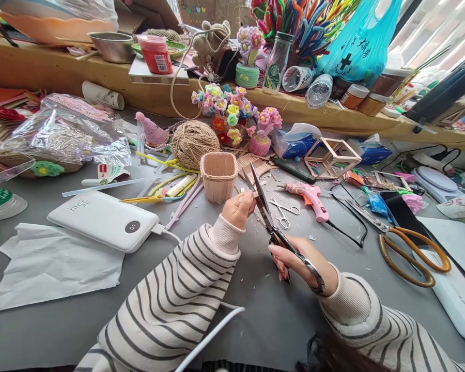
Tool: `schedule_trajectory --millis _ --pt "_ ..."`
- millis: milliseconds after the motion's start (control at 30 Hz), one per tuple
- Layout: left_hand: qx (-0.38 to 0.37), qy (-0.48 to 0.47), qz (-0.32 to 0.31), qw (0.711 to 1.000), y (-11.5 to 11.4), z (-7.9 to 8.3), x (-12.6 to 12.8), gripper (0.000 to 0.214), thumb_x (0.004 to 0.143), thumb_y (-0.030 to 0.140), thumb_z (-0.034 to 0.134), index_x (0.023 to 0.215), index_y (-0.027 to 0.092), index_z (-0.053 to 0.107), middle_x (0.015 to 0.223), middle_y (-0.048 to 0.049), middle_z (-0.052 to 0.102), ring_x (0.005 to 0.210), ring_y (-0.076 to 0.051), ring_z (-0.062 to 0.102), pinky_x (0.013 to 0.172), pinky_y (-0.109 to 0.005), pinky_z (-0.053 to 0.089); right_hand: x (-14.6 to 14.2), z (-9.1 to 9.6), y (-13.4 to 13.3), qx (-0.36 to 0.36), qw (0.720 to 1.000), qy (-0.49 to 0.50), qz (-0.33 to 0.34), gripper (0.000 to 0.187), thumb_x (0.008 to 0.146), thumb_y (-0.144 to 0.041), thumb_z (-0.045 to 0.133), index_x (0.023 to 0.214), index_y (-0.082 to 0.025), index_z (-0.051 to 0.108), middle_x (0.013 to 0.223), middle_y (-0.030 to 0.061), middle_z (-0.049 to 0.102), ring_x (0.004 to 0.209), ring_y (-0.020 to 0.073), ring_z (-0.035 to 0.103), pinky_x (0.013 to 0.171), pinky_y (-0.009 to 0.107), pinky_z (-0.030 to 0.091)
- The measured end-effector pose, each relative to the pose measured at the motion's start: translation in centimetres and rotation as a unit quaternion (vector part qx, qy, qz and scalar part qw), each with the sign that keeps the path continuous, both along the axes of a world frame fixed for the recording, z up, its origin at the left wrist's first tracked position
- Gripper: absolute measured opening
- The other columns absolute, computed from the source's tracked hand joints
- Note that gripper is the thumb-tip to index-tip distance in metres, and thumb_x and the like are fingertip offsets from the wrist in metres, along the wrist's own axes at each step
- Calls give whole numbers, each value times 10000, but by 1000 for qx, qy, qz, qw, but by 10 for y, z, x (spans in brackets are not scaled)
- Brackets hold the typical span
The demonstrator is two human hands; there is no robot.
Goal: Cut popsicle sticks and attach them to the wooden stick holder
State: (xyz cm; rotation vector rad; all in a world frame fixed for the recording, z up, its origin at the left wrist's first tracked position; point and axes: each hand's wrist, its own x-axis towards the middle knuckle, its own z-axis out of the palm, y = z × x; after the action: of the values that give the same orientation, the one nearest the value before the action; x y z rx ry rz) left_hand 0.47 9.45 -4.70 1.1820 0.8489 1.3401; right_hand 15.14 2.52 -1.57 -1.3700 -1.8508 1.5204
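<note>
My right hand (300, 261) grips a pair of large black scissors (270, 227), with the blades parted and pointing away from me. Close to the blades, my left hand (238, 207) is closed in a pinch on a small pale piece, mostly hidden by the fingers; its kind I cannot make out. Just beyond the left hand stands a small wooden basket (219, 178) with a braided twine rim. Small silver scissors (283, 211) lie to the right of the blades, beside a pink glue gun (308, 199).
A white power bank (103, 219) with a cable and a crumpled white sheet (58, 268) lie at left. Orange-handled scissors (408, 250) rest at right. Behind are a twine ball (195, 144), crafted flowers (227, 111) and a wooden stick frame (333, 157). Scraps litter the middle.
</note>
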Motion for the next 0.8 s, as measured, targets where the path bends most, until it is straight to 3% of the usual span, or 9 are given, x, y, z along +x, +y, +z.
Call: schedule_trajectory --millis 267,567,800 --pt "17 27 21 999 1 -5 -1 451 748 500 419 446 188 297 397 63 245 368 -51 214 380 -244 154 0 1 1 10 1000 -26 -3 428 787 -526 413 548 -172 396 456 -30 434 413 92 479 463 228 400" --pt "15 25 -3 1000 0 -1 0 454 734 521 423 456 193 277 408 66 231 375 -51 204 376 -238 149 12 -1 7 -53 995 81 40 547 655 -704 417 707 -160 420 589 -31 408 487 89 472 511 263 469" --pt "9 30 2 999 0 -2 0 465 741 524 418 448 189 280 405 62 235 373 -52 214 375 -237 150 4 7 7 -7 1000 -25 16 522 711 -673 378 570 -171 401 489 -10 458 467 112 495 507 253 417"
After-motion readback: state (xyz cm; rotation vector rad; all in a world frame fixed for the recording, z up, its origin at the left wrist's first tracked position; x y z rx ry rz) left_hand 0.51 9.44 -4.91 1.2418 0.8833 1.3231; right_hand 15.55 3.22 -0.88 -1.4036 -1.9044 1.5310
